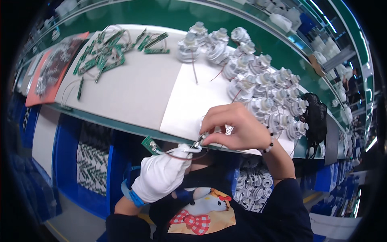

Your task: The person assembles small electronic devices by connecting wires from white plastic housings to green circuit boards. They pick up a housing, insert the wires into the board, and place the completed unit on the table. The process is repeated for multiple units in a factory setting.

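My left hand (pixel 163 177), in a white glove with a blue wrist strap, is closed just in front of the table edge. A small green circuit board (pixel 150 145) sticks out on its far left side, and a reddish-brown wire (pixel 177 156) curves over the glove. At its fingertips shows a small white plastic piece (pixel 195 149). My bare right hand (pixel 238 127), with a beaded bracelet, meets it there, thumb and fingers pinching a small dark-and-silver part (pixel 198 142). How these pieces join is hidden by the fingers.
Loose green boards with wires (pixel 105 52) lie at the table's back left, beside an orange bag (pixel 52 72). Rows of white round assemblies (pixel 262 86) stand at right, next to a black mesh bundle (pixel 315 119). Below are a blue bin (pixel 82 193) of boards and white rings (pixel 254 185).
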Demonstrator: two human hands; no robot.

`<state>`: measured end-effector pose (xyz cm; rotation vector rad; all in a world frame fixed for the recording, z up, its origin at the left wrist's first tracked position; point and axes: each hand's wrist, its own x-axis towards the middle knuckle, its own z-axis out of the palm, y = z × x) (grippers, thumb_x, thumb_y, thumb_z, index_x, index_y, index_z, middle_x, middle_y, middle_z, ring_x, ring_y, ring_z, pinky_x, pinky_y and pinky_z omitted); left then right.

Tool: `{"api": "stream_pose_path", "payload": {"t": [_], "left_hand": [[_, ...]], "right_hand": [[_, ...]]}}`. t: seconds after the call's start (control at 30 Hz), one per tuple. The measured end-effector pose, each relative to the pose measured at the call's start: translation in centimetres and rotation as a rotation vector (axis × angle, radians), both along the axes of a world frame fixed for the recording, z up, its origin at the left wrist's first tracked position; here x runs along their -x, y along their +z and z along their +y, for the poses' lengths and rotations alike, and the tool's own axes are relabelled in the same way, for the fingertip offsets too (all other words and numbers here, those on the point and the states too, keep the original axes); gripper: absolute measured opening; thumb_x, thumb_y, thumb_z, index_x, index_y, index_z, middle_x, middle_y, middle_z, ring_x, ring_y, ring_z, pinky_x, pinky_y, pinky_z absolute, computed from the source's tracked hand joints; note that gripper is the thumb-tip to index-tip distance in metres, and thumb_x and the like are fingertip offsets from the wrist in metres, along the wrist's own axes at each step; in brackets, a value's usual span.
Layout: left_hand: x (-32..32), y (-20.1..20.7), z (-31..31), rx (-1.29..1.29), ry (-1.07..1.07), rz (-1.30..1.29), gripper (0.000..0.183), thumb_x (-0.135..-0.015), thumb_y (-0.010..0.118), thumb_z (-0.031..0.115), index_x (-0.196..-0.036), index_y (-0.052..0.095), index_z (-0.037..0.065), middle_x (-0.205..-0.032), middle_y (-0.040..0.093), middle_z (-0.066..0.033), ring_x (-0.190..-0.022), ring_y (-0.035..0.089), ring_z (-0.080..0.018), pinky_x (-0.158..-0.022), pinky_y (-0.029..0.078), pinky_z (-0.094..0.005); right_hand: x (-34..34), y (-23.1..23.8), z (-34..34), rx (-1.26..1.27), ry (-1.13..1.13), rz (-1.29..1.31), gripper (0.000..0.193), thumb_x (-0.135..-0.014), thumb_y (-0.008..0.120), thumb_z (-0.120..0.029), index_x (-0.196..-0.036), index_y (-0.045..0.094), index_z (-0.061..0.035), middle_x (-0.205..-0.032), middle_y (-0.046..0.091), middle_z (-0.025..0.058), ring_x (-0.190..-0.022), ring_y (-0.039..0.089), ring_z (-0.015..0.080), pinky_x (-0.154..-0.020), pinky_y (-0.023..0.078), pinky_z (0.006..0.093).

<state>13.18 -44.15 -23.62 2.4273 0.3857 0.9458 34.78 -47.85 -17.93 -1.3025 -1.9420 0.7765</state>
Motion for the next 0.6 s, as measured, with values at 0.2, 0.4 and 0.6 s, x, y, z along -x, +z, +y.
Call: {"api": "stream_pose_path", "payload": {"t": [0.2, 0.4, 0.6], "left_hand": [[-0.5, -0.3, 1.7, -0.007, 0.009, -0.046, 0.026, -0.071, 0.057, -0.009, -0.096, 0.058, -0.002, -0.074, 0.062, -0.0095, -0.062, 0.062, -0.0218, -0.054, 0.049, -0.0273], [-2.0, -3.2, 4.2, 0.528, 0.344, -0.223, 0.012, -0.089, 0.050, 0.005, -0.093, 0.057, -0.004, -0.071, 0.061, -0.0051, -0.060, 0.061, -0.0096, -0.051, 0.046, -0.0207], [-3.1, -5.7, 5.8, 0.502, 0.281, -0.186, 0.013, -0.088, 0.052, 0.006, -0.095, 0.056, -0.004, -0.074, 0.060, -0.0051, -0.062, 0.060, -0.0080, -0.054, 0.047, -0.0203]], "right_hand": [[-0.8, -0.2, -0.4, -0.095, -0.093, 0.007, 0.027, -0.063, 0.077, -0.011, -0.085, 0.064, -0.0023, -0.079, 0.063, 0.0074, -0.068, 0.059, 0.0186, -0.059, 0.044, 0.0264], [-0.8, -4.9, -2.6, -0.347, -0.500, -0.129, 0.094, -0.050, 0.085, -0.028, -0.127, 0.038, 0.0014, -0.119, 0.050, 0.0180, -0.105, 0.052, 0.0313, -0.092, 0.039, 0.0355], [0.2, -8.8, -1.7, -0.086, -0.591, 0.015, 0.094, -0.055, 0.081, -0.022, -0.130, 0.031, 0.0023, -0.110, 0.055, 0.0185, -0.101, 0.055, 0.0335, -0.088, 0.044, 0.0347]]}}
